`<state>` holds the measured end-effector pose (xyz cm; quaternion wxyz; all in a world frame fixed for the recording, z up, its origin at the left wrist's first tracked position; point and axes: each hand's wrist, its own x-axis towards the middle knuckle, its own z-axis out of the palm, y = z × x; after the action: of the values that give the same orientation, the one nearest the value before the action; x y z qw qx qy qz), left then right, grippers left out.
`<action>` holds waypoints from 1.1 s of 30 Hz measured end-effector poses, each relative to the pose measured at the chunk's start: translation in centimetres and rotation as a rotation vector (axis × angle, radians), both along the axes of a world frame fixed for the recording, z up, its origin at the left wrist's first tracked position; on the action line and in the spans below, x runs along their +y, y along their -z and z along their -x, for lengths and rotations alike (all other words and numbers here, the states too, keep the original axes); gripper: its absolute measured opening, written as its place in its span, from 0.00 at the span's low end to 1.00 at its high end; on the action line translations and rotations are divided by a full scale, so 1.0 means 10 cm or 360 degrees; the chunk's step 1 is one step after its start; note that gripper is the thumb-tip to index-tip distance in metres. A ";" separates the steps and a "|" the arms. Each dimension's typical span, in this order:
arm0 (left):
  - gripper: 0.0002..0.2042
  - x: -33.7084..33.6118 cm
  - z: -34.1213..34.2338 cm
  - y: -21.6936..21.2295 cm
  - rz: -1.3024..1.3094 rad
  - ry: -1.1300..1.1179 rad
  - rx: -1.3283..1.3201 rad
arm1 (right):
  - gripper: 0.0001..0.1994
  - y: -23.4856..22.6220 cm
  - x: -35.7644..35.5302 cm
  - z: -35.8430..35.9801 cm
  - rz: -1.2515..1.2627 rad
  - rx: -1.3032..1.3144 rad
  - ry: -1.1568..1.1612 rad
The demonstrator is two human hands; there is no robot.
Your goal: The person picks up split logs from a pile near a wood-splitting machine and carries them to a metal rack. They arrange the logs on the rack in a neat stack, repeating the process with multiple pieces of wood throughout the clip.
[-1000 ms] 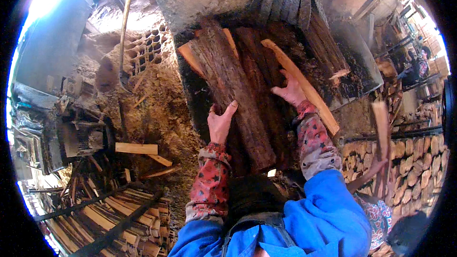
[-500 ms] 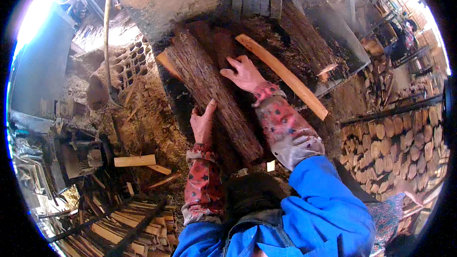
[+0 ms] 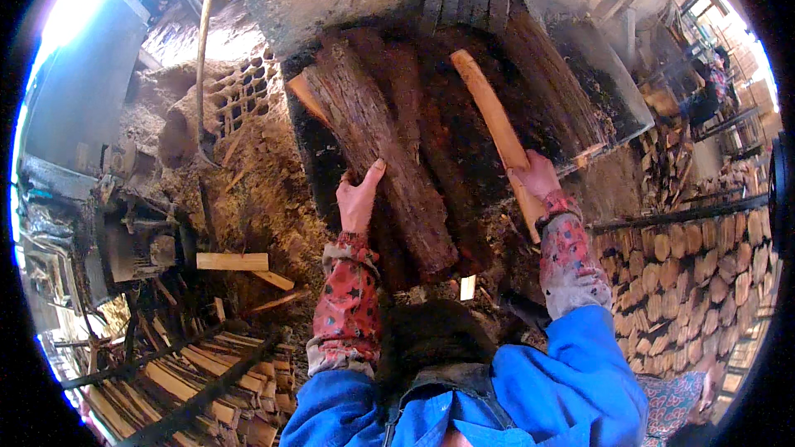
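Now right hand (image 3: 538, 178) grips pale plank (image 3: 495, 128); left hand (image 3: 359, 199) open against log (image 3: 377, 145).

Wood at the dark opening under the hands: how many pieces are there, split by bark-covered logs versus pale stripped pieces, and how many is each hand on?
Bark-covered logs: 3, the front log under the left hand, plus two darker ones; more may be hidden.
Pale stripped slab: 1, gripped by the right hand.
Total: 4
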<state>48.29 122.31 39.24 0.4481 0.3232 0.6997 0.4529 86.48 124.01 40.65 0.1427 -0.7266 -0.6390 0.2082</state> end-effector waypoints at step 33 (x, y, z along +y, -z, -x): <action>0.33 -0.48 0.20 -0.25 -0.0247 0.0119 -0.0375 | 0.34 0.08 0.33 1.60 0.0084 0.0474 -0.0360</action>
<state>46.27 117.53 41.74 0.5173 0.3272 0.5926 0.5236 70.44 127.31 39.81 0.1924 -0.6148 -0.6827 0.3447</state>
